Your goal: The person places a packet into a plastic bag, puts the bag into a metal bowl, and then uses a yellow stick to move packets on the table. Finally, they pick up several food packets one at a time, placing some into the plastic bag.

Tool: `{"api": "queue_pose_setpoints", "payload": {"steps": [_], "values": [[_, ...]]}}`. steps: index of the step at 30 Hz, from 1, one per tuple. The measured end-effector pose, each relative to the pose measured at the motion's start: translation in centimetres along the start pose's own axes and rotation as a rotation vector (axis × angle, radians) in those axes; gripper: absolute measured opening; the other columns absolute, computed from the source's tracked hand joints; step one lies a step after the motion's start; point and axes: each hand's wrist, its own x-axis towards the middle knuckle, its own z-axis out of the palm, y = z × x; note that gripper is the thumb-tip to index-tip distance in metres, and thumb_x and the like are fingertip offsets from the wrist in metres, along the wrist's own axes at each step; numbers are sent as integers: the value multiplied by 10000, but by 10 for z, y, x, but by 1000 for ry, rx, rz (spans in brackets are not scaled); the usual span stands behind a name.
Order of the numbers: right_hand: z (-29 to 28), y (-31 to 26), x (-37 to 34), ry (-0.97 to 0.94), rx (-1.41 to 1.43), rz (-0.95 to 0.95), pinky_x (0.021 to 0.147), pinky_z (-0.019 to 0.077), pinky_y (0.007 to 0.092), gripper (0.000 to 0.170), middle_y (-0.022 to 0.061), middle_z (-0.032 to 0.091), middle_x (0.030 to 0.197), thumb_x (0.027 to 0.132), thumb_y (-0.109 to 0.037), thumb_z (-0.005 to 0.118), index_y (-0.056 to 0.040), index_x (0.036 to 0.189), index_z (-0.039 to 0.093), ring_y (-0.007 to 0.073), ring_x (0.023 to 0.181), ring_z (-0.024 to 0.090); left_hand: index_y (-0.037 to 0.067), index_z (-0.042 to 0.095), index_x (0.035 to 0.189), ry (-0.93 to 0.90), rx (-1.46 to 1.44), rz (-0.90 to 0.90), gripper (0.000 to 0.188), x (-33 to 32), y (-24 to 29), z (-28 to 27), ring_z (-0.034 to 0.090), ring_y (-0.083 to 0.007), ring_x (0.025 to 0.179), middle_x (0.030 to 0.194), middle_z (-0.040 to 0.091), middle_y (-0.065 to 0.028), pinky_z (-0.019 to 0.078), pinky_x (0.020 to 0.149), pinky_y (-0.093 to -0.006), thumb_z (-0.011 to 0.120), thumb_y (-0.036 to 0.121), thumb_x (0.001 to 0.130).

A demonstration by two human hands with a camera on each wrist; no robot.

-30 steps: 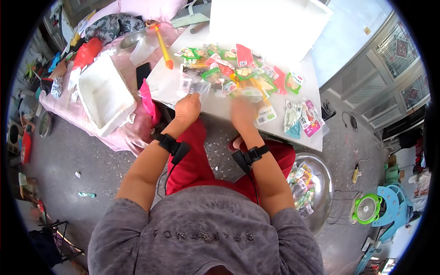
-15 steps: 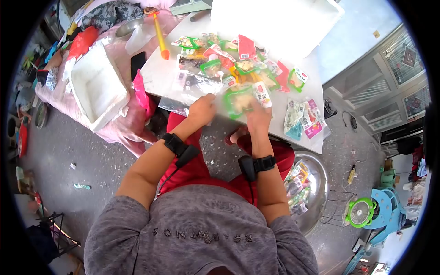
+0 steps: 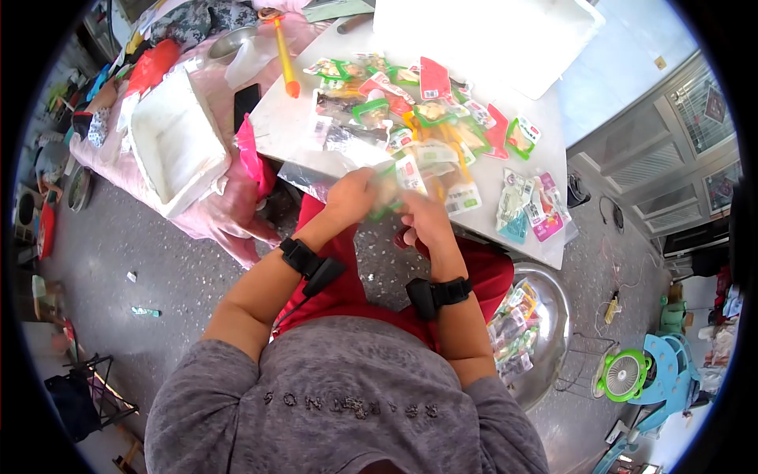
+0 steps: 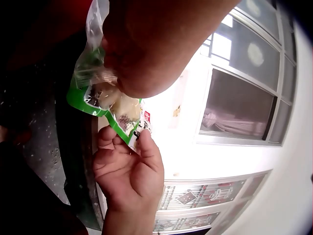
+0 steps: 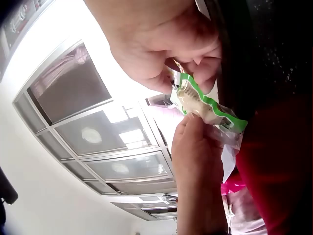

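A green-edged food packet point(image 4: 120, 108) with pale pieces showing through its clear window is held between both hands, just over the table's near edge. My left hand point(image 3: 351, 196) grips it at one end, where clear plastic point(image 5: 231, 142) overlaps the packet. With thumb and fingers my right hand point(image 3: 428, 217) pinches the opposite corner, seen closely in the right wrist view. Just beyond the hands lies a spread of similar food packets point(image 3: 430, 114) with green, red and yellow parts. A silvery clear bag point(image 3: 359, 142) rests on the table near my left hand.
A white foam box point(image 3: 482, 39) stands at the table's back. Blue and pink packets point(image 3: 545, 207) lie at the right. Below the right edge sits a metal basin point(image 3: 553, 316) holding packets. A white foam tray point(image 3: 178, 146) and a phone point(image 3: 246, 107) are on the pink-covered bed.
The right hand has come off the pile with a green-edged packet and brought it left to the left hand. Both hands now hold it; earlier the left hand held clear plastic.
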Motion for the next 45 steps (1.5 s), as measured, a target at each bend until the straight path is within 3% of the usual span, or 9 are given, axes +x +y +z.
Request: {"api": "queue_pose_setpoints", "payload": {"steps": [11, 14, 17, 23, 28, 31, 36, 42, 45], "values": [[22, 41, 26, -89, 831, -46, 707, 443, 321, 230, 29, 518, 960, 800, -93, 466, -107, 1027, 427, 158, 817, 524, 35, 525, 843, 106, 172, 123, 177, 12, 2, -13, 526, -317, 771, 795, 546, -164, 429, 654, -395, 453, 157, 737], [31, 42, 31, -243, 732, 22, 711, 432, 325, 235, 24, 511, 955, 807, -133, 468, -105, 1036, 423, 151, 846, 513, 31, 511, 793, 92, 170, 62, 151, 13, 0, -5, 520, -323, 763, 777, 537, -159, 423, 648, -400, 440, 155, 744], [29, 28, 22, -69, 192, 148, 593, 448, 279, 219, 28, 526, 865, 812, -155, 452, -80, 1017, 435, 148, 742, 540, 28, 508, 792, 67, 135, 72, 144, 11, -5, -4, 519, -321, 770, 781, 534, -159, 417, 649, -400, 441, 146, 745], [12, 28, 24, -229, 109, 63, 358, 374, 193, 189, 42, 529, 696, 813, -155, 419, -39, 953, 469, 128, 487, 521, 26, 527, 856, 56, -51, 191, 164, -3, 6, -5, 517, -324, 787, 818, 536, -167, 417, 668, -386, 461, 124, 742], [49, 22, 24, -71, 290, -127, 523, 477, 242, 227, 60, 522, 885, 806, -66, 392, -34, 1022, 453, 134, 749, 535, 17, 529, 900, 49, 101, 192, 200, 4, 12, -10, 519, -326, 808, 851, 545, -163, 424, 691, -379, 463, 124, 744], [57, 29, 43, -9, 179, -290, 552, 482, 267, 199, 51, 519, 878, 806, -73, 401, -45, 993, 465, 140, 742, 536, 29, 517, 878, 120, 105, 182, 192, 13, 2, -10, 520, -325, 791, 840, 544, -163, 423, 677, -390, 458, 143, 735], [50, 28, 33, -196, 223, 107, 531, 474, 258, 154, 38, 518, 816, 802, -93, 427, -87, 947, 480, 118, 646, 515, 52, 501, 796, 87, 84, 188, 143, 3, -5, -6, 516, -337, 731, 771, 533, -165, 414, 631, -426, 435, 161, 731], [55, 18, 44, -45, 104, -125, 473, 467, 257, 113, 46, 531, 783, 807, -121, 432, -50, 884, 473, 135, 608, 541, 17, 526, 916, 71, 56, 177, 213, 10, -1, -6, 517, -326, 818, 868, 548, -173, 418, 703, -370, 469, 144, 756], [52, 6, 35, -115, -89, 16, 463, 457, 240, 126, 55, 532, 748, 804, -146, 439, -34, 847, 477, 144, 627, 556, 15, 525, 921, 95, 57, 127, 215, 15, -14, -1, 518, -323, 820, 863, 547, -176, 419, 704, -369, 469, 141, 756]]}}
